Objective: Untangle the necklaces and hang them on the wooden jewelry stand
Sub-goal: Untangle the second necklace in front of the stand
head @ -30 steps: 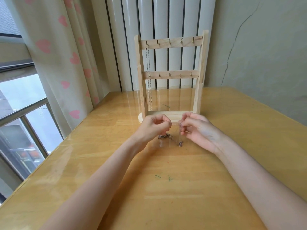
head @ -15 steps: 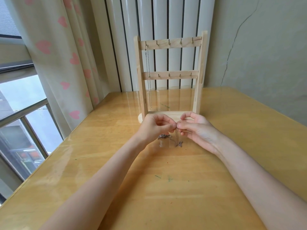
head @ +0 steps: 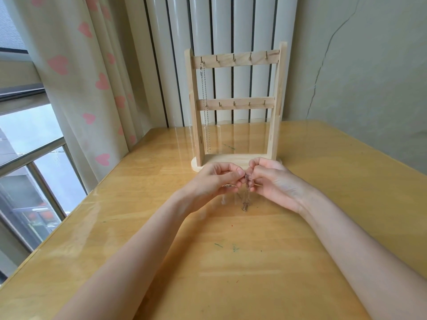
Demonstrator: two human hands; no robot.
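Since earlier, left hand point(head: 213, 181) and right hand point(head: 275, 179) are brought together, fingertips pinching the tangled chain point(head: 248, 181) near the wooden stand point(head: 233, 105); one silver necklace point(head: 205, 107) is hung far-left, the rest is left undone.

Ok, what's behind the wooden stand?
Behind the wooden stand, white vertical panels show between its bars. Its posts and rails cover strips of them. One silver chain hangs in front.
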